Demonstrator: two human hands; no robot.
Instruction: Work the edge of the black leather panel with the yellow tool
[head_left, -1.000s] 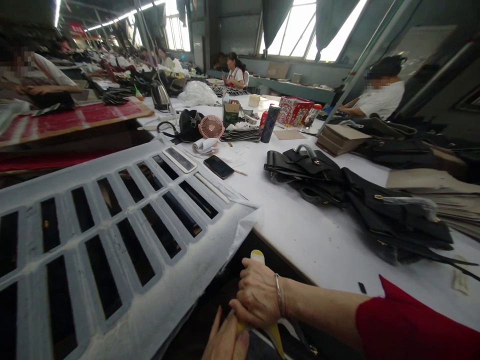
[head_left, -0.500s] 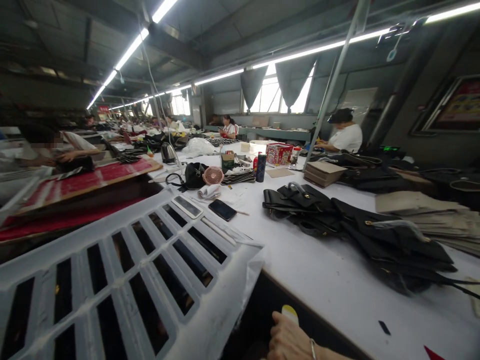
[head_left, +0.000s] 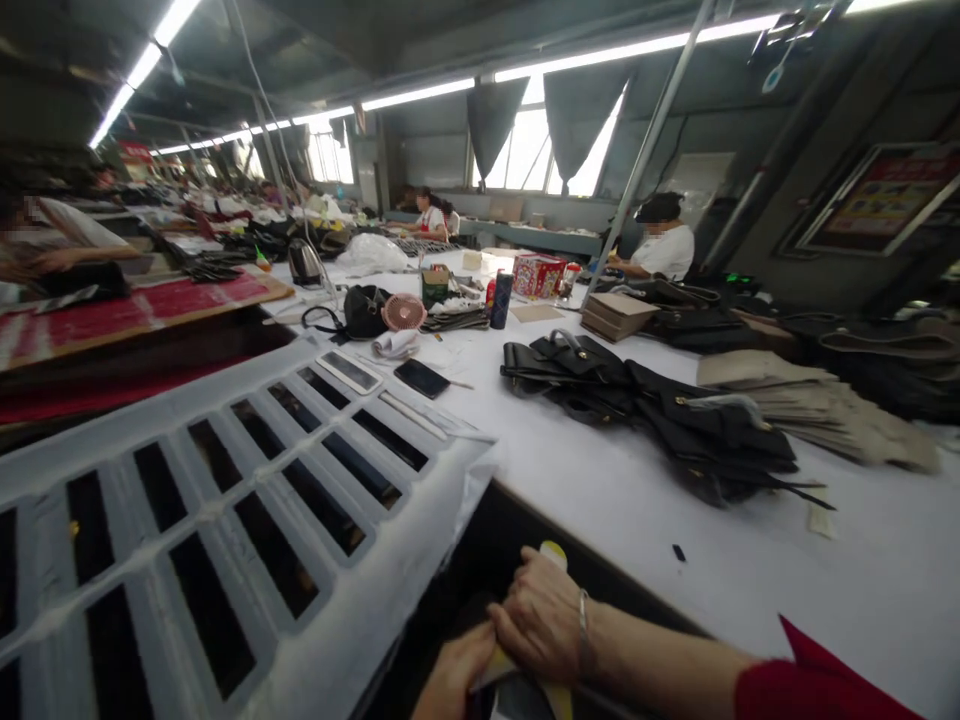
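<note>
right hand observed clenched around a white-and-yellow object, its rounded end protruding above the fist; object is located at the lower middle of the view, in front of the dark gap between the slotted frame and the near edge of the counter. left hand is partly cut off by the lower border, its fingertips meeting the right hand; whether it grips anything cannot be told. a dark item with pale edges shows below the hands, mostly out of view. right wrist bears a metal bracelet; the forearm runs into a red sleeve. on the counter: black bags lying flat and overlapping, a stack of grey-brown sheets beyond them to the right, and a small black piece nearer the arm. a white phone rests at the far end of the slotted frame, a black phone just beside it on the counter, a pink fan farther back
</note>
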